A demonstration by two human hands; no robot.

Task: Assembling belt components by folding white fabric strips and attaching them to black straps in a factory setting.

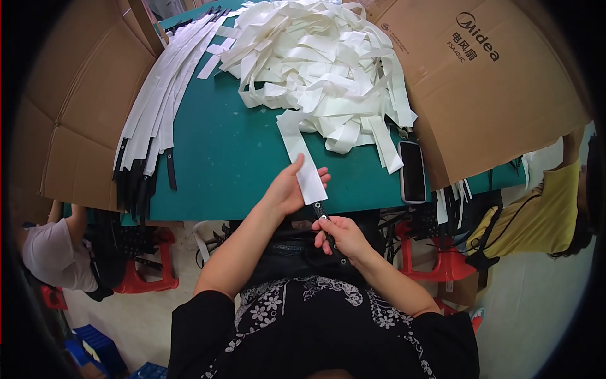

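My left hand (287,189) is closed on a white fabric strip (305,174), thumb on top and fingers beneath. The strip's far end lies bent on the green table. From its near end comes a black strap (320,208) with metal eyelets. My right hand (344,237) pinches this strap just below the white strip, near the table's front edge. Whether the strap runs inside the strip is hidden. A large tangled pile of white strips (315,63) lies just beyond my hands. At the left lies a bundle of long white strips (161,88) with black strap ends (134,180) toward me.
Cardboard panels stand at the left (82,95) and right (492,101) of the green table (214,145). A phone (412,172) lies by the right panel. People sit at both sides, one in a yellow top (536,208). Red stools (151,271) stand below.
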